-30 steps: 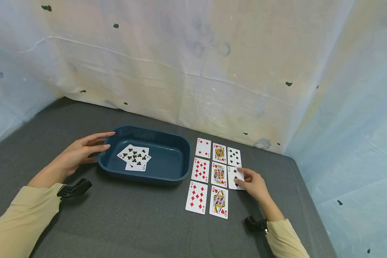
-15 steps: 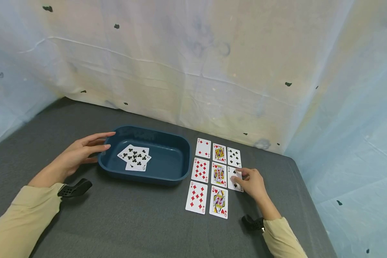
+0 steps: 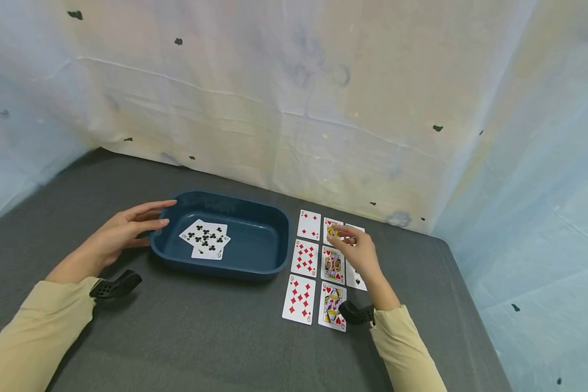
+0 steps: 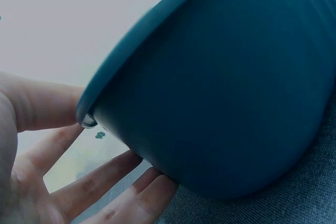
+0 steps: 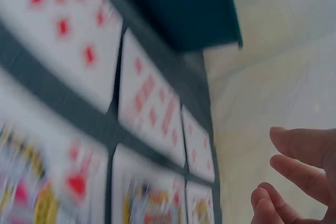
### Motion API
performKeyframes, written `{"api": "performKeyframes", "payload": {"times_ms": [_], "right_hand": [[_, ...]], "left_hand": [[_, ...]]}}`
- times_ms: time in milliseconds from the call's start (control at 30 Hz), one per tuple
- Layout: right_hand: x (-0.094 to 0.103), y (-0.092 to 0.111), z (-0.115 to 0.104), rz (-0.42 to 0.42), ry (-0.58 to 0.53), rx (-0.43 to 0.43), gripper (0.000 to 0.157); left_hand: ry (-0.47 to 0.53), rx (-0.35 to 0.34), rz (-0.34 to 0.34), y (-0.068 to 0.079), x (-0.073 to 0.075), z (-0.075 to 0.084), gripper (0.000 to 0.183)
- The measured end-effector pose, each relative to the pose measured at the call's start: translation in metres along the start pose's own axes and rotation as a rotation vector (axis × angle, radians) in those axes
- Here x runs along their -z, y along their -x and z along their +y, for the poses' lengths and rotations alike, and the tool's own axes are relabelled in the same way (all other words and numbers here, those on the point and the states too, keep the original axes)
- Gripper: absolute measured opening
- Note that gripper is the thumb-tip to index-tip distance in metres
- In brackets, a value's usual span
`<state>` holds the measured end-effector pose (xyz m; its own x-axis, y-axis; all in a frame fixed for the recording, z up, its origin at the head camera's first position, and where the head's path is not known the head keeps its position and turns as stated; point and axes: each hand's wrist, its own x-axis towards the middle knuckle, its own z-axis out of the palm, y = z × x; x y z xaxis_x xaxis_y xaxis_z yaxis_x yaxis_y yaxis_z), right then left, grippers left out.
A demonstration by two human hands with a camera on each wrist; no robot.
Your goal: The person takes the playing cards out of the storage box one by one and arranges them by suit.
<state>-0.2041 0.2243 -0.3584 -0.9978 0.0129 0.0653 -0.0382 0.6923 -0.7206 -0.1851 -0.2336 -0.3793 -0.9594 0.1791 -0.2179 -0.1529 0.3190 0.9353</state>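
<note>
At the left end of a dark blue tray (image 3: 245, 269), my left hand (image 3: 122, 231) touches the rim and outer wall with spread fingers and thumb. In the left wrist view its fingertips (image 4: 163, 187) meet the wall below the rim (image 4: 126, 45). Overlapping club cards (image 3: 204, 238) lie face up inside the tray. My right hand (image 3: 356, 247) hovers over the jack of hearts (image 3: 326, 228), its fingers loosely bent with nothing between them. A spade card (image 3: 356, 279) lies partly hidden under its wrist; another spade card at the back is mostly covered by the hand.
Right of the tray lie the four (image 3: 309, 225), ten (image 3: 304, 258) and nine of diamonds (image 3: 299, 299) in a column. Beside them are the king (image 3: 332, 265) and queen of hearts (image 3: 331, 305). A hanging sheet (image 3: 294, 109) closes off the grey table's back.
My right hand has let go of the front spade card, now straight below the other spade card, and moved up, back and left over the jack. The left hand stays at the tray.
</note>
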Motion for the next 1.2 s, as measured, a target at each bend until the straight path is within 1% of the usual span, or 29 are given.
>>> {"api": "performKeyframes", "payload": {"times_ms": [200,367,533,667,933,1067,1200], "right_hand": [[-0.018,-0.005,-0.023,-0.023,-0.139,0.042,0.039],[-0.033,-0.007,-0.04,-0.038,-0.206,0.067,0.036],[-0.049,-0.009,-0.057,-0.053,-0.216,0.124,0.037],[-0.06,-0.008,-0.072,-0.07,-0.217,0.151,0.034],[-0.086,-0.004,-0.102,-0.143,-0.248,0.21,0.033],[-0.098,-0.003,-0.112,-0.175,-0.246,0.224,0.032],[-0.109,-0.001,-0.121,-0.195,-0.235,0.211,0.032]], "left_hand": [[0.012,-0.001,0.001,0.0,-0.001,-0.002,0.071],[0.017,0.001,0.001,0.0,-0.001,-0.003,0.071],[0.016,-0.001,0.003,0.0,-0.001,-0.003,0.071],[0.014,0.0,0.006,0.0,-0.001,-0.002,0.072],[0.007,-0.007,0.011,0.001,0.0,-0.003,0.071],[0.01,-0.017,0.01,0.001,-0.001,-0.004,0.071],[0.014,-0.026,0.009,0.001,-0.001,-0.004,0.07]]}}
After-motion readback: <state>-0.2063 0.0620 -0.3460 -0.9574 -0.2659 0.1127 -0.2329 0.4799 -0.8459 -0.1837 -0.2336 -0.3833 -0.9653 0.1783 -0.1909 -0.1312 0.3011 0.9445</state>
